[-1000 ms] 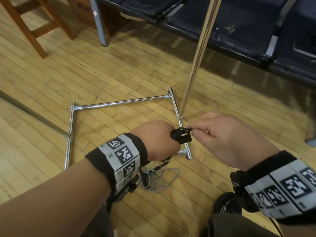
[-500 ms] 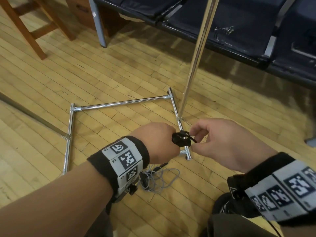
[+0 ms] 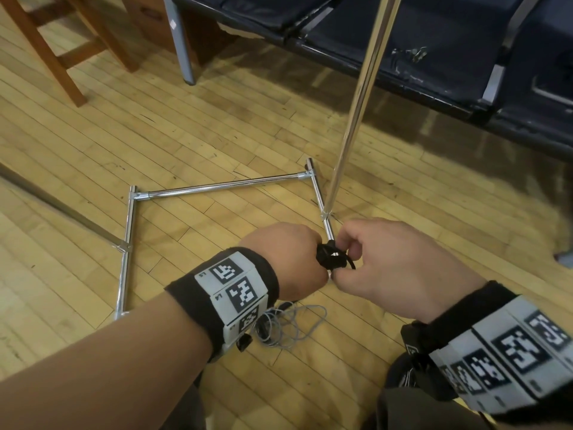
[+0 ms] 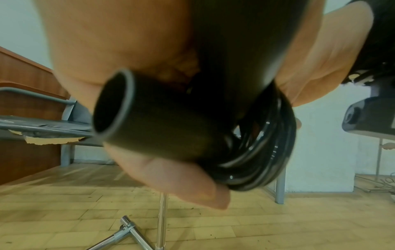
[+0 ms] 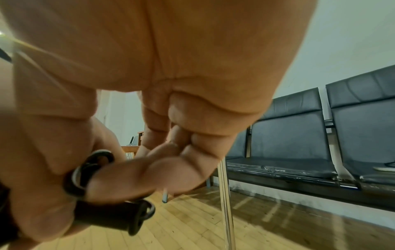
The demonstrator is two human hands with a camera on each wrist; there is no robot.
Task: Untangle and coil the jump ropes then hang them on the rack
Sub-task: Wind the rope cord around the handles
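Observation:
A black jump rope [image 3: 331, 259] is bundled between my two hands above the floor. My left hand [image 3: 291, 259] grips its black handles [image 4: 162, 121] and the coiled black cord [image 4: 269, 143]. My right hand [image 3: 356, 259] pinches a strand of the cord [image 5: 85, 172] against the bundle, fingers curled. A second, grey rope [image 3: 288, 327] lies in a loose tangle on the floor below my left wrist. The chrome rack [image 3: 223, 186] has its base frame on the floor and an upright pole [image 3: 359, 94] rising just beyond my hands.
A row of dark padded seats [image 3: 434, 41] runs along the back and right. A wooden chair [image 3: 62, 48] stands at the back left. A second metal bar [image 3: 62, 206] slants in from the left. My knee and shoe [image 3: 403, 377] are at the bottom.
My right hand has closed in on the black bundle and its fingers have curled tighter around the cord. The left hand keeps its grip and has hardly moved.

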